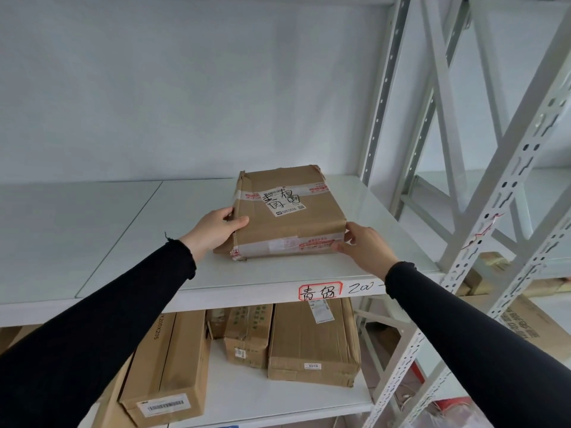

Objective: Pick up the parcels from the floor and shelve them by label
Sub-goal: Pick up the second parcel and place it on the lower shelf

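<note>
A flat brown cardboard parcel (290, 214) lies on the white upper shelf (154, 242), taped across, with a white label bearing handwritten characters on top. My left hand (217, 230) grips its near-left corner, thumb on top. My right hand (363, 245) holds its near-right corner, fingers against the front edge. On the shelf's front lip below the parcel is a red-bordered handwritten label (319, 291) with "200" written beside it.
The lower shelf (278, 400) carries several cardboard boxes: a long one (173, 366) at left, a small one (247, 335) and a wide one (313, 341). White perforated uprights (500, 217) stand at right, with more boxes behind them.
</note>
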`<state>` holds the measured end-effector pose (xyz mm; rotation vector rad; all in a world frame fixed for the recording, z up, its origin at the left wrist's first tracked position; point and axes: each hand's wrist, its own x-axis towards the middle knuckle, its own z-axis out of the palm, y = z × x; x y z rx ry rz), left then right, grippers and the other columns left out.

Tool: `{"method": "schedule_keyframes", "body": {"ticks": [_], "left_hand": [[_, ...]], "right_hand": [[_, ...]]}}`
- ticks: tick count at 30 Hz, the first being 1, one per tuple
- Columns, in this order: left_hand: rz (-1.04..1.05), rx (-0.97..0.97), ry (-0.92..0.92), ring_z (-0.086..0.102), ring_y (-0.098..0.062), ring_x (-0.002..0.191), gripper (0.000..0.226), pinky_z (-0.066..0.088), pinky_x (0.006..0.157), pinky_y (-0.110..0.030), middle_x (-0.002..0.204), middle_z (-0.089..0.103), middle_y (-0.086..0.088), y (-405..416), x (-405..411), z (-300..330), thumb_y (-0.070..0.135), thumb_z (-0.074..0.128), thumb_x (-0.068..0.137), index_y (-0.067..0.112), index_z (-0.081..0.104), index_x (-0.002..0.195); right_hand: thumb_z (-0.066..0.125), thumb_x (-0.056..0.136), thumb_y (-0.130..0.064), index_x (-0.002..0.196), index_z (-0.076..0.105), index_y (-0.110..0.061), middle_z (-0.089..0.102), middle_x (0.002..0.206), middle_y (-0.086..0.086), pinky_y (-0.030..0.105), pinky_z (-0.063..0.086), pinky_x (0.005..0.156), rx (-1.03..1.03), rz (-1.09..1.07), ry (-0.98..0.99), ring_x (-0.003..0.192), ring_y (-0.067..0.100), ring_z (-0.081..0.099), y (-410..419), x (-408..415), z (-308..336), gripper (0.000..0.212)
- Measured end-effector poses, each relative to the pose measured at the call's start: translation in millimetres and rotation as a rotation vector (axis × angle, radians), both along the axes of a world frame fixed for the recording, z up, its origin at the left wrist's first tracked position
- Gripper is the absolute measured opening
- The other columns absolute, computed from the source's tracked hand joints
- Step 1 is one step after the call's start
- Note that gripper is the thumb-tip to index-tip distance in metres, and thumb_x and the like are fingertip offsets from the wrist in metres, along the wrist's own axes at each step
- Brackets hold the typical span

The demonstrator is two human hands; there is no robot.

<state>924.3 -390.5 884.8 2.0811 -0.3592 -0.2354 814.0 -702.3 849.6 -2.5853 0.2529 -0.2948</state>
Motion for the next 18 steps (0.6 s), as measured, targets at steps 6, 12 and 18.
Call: {"method": "schedule_keyframes", "body": {"ticks": [6,12,18], "left_hand": [[0.024,-0.018,0.045,0.072,-0.017,0.107,0.04,0.053,0.104,-0.036,0.12,0.075,0.001,-4.2,30.4,-0.8,0.036,0.065,0.096,0.019,0.067,0.132],[0.015,-0.015,0.043,0.071,-0.019,0.109,0.044,0.052,0.106,-0.039,0.121,0.075,0.001,-1.5,40.2,-3.5,0.039,0.066,0.095,0.019,0.066,0.134],[-0.059,0.156,-0.034,0.057,-0.024,0.131,0.05,0.043,0.106,-0.033,0.139,0.062,0.001,4.5,33.6,10.9,0.045,0.053,0.102,0.014,0.057,0.141]], "right_hand": [[0.062,0.091,-0.04,0.123,0.058,-0.018,0.063,0.105,-0.001,0.039,0.053,0.085,-0.025,-0.016,0.057,0.094,0.022,0.06,-0.5,32.1,5.8,0.039],[0.063,0.09,-0.04,0.124,0.058,-0.018,0.065,0.106,0.0,0.042,0.053,0.089,-0.039,-0.025,0.092,0.096,0.023,0.061,2.3,37.0,9.7,0.04],[0.067,0.086,-0.047,0.14,0.046,-0.019,0.059,0.131,0.006,0.04,0.047,0.096,-0.104,0.013,0.196,0.116,0.027,0.057,1.2,29.1,33.6,0.064]]}}
